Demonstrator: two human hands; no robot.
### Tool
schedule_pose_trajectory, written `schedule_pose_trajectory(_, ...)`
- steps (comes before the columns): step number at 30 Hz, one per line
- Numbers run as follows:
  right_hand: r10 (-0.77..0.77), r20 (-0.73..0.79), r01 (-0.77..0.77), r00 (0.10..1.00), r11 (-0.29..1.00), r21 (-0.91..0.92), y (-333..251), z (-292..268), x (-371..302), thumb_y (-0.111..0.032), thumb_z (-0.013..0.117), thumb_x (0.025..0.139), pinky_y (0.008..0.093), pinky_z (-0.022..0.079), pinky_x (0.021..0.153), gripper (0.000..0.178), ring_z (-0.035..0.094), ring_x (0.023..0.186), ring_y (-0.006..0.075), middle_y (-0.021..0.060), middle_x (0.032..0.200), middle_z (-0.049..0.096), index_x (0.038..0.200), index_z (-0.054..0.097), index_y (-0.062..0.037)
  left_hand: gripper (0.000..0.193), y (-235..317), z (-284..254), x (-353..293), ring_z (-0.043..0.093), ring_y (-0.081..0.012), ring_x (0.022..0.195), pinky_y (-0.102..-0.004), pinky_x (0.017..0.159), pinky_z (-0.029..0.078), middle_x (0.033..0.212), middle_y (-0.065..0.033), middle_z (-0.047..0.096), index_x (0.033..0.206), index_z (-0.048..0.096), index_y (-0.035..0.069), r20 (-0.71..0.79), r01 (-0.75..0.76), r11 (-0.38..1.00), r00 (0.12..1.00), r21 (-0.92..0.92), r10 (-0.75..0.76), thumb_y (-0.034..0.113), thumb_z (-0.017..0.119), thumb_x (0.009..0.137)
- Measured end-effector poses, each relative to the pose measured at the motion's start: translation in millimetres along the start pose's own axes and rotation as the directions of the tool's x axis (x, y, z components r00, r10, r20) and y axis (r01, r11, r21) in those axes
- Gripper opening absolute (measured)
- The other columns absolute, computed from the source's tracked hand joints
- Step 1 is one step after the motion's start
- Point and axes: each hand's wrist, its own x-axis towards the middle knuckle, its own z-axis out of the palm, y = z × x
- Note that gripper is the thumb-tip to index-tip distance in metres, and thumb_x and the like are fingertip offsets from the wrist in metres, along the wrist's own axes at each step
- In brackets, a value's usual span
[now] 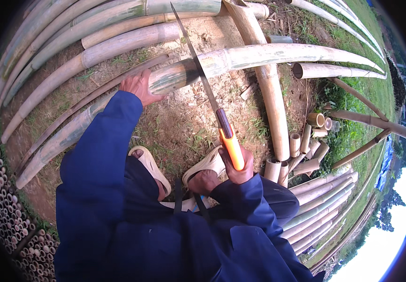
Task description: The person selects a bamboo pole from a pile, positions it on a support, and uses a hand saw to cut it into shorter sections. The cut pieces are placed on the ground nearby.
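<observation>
My right hand (241,165) is wrapped round the orange handle of a hand saw (206,86). The long, narrow blade points up and away from me and crosses a long bamboo pole (259,55), at a dark patch on its wall. Whether the teeth have cut into the bamboo I cannot tell. My left hand (139,88) grips the same pole to the left of the blade, thumb on the near side and fingers over the top. A thick bamboo log (266,89) runs under the pole to the right of the saw.
Long bamboo poles (118,42) lie at the far left. Short cut bamboo pieces (295,143) stand and lie at the right, near a stack of poles (320,202). Bundled bamboo ends (10,211) show at the left edge. My sandalled feet are on the dirt below the pole.
</observation>
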Motion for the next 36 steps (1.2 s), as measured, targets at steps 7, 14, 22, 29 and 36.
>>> schedule_pose_trajectory(7, -0.008, -0.031, 0.003, 0.999, 0.988, -0.154, -19.7, -47.7, -103.7, -0.004, 0.072, 0.086, 0.0329, 0.057, 0.087, 0.026, 0.077, 0.093, 0.0265, 0.0188, 0.098, 0.077, 0.110, 0.074, 0.0055, 0.087, 4.0, -3.1, -4.1, 0.071, -0.0394, 0.099, -0.0524, 0.088, 0.054, 0.110, -0.0211, 0.073, 0.125, 0.060, 0.004, -0.054, 0.029, 0.998, 0.998, 0.056, -0.026, 0.060, 0.085, 0.063)
schedule_pose_trajectory(14, 0.031, 0.018, -0.031, 0.999, 0.998, 0.050, -2.5, 5.5, 9.7, -0.007, 0.073, 0.091, 0.0342, 0.045, 0.054, 0.011, 0.056, 0.055, 0.0181, 0.0106, 0.064, 0.060, 0.088, 0.065, 0.0012, 0.085, 2.8, -3.3, -3.8, 0.071, -0.0392, 0.100, -0.0508, 0.089, 0.054, 0.113, -0.0211, 0.072, 0.125, 0.059, 0.004, -0.062, -0.038, 0.999, 0.997, 0.011, 0.039, 0.057, 0.086, 0.064)
schedule_pose_trajectory(22, 0.009, 0.049, -0.006, 0.999, 0.998, -0.061, 1.8, -42.5, -61.0, -0.003, 0.074, 0.089, 0.0296, 0.052, 0.065, 0.012, 0.064, 0.066, 0.0143, 0.0082, 0.075, 0.068, 0.100, 0.071, 0.0008, 0.078, 19.3, -20.4, 0.0, 0.071, -0.0381, 0.098, -0.0499, 0.088, 0.054, 0.113, -0.0229, 0.071, 0.116, 0.060, 0.004, 0.035, 0.053, 0.997, 0.998, 0.062, -0.055, 0.058, 0.085, 0.065)
schedule_pose_trajectory(29, 0.115, 0.052, -0.112, 0.992, 0.992, -0.063, -4.9, -26.7, -41.1, -0.007, 0.074, 0.089, 0.0352, 0.050, 0.060, 0.011, 0.065, 0.062, 0.0217, 0.0137, 0.074, 0.066, 0.086, 0.068, 0.0007, 0.080, 7.5, -5.5, -0.3, 0.071, -0.0379, 0.099, -0.0505, 0.087, 0.054, 0.109, -0.0230, 0.072, 0.118, 0.060, 0.004, -0.058, -0.025, 0.999, 0.998, 0.021, 0.026, 0.058, 0.084, 0.065)
schedule_pose_trajectory(36, 0.139, 0.063, -0.130, 0.988, 0.983, -0.129, -3.4, -30.0, -40.0, -0.005, 0.073, 0.089, 0.0350, 0.052, 0.062, 0.010, 0.067, 0.065, 0.0222, 0.0167, 0.077, 0.068, 0.094, 0.070, 0.0022, 0.084, 15.5, -13.3, 5.4, 0.072, -0.0398, 0.097, -0.0523, 0.086, 0.054, 0.108, -0.0228, 0.073, 0.121, 0.060, 0.003, 0.011, -0.007, 1.000, 1.000, 0.013, 0.007, 0.059, 0.085, 0.064)
